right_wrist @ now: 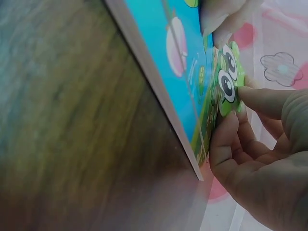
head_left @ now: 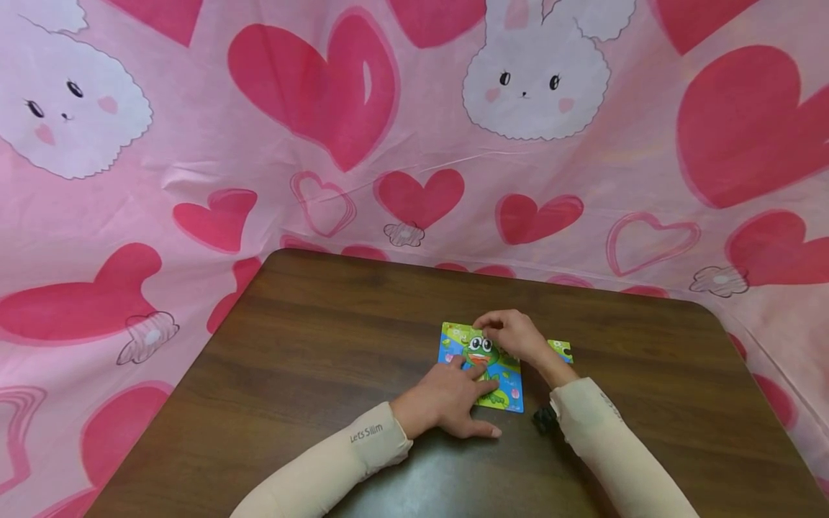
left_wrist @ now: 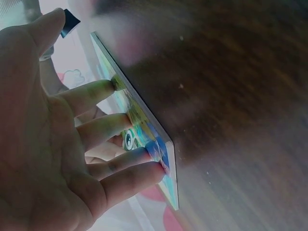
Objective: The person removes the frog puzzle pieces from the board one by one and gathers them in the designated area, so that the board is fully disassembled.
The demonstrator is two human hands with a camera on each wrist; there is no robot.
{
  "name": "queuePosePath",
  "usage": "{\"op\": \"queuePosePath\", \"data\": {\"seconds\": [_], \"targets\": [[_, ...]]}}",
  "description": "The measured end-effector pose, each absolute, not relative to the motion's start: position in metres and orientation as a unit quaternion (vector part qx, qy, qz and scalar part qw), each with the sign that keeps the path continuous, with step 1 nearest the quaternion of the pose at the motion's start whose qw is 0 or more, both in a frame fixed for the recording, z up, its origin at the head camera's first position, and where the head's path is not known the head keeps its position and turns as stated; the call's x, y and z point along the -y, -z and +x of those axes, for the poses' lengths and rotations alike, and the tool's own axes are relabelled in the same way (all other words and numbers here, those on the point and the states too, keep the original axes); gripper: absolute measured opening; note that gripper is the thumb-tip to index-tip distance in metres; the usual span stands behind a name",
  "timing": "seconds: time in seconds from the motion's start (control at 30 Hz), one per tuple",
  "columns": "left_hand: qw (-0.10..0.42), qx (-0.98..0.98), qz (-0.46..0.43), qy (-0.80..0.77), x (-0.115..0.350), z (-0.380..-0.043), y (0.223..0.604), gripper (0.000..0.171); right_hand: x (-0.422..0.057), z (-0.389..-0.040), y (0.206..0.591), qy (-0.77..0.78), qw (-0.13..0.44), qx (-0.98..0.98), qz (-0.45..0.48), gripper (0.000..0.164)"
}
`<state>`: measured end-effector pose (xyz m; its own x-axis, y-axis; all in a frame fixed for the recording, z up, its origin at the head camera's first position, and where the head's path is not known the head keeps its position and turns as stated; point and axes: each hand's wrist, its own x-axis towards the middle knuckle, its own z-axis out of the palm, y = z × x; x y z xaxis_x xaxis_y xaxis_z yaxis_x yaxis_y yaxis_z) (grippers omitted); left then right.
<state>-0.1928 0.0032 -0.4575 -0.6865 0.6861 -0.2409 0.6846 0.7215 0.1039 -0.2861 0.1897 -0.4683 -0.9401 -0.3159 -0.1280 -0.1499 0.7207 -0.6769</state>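
Note:
A frog jigsaw puzzle (head_left: 508, 374), bright green and blue, lies in its flat tray on the table. My left hand (head_left: 453, 396) rests over its lower left part, fingers spread and fingertips on the picture, thumb out to the side. In the left wrist view these fingertips (left_wrist: 156, 168) touch the surface near the tray's edge. My right hand (head_left: 514, 334) is at the upper part of the puzzle. It pinches a puzzle piece (right_wrist: 228, 79) with the frog's two eyes between thumb and finger; the piece stands tilted up from the picture in the right wrist view.
Another puzzle piece (head_left: 560, 348), green and blue, lies right of the tray, partly behind my right wrist. The brown wooden table (head_left: 311, 360) has rounded far corners. A pink cloth (head_left: 440, 137) with hearts and rabbits hangs behind and beside it.

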Motion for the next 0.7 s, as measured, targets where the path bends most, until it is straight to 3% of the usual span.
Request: {"op": "queuePosePath", "data": {"seconds": [0.7], "targets": [[0.144,-0.918,0.369,-0.013,-0.0038,-0.1927,0.4574,0.079,-0.1986,-0.2865,0.4709,0.423,0.157,-0.884,-0.121,0.023]]}}
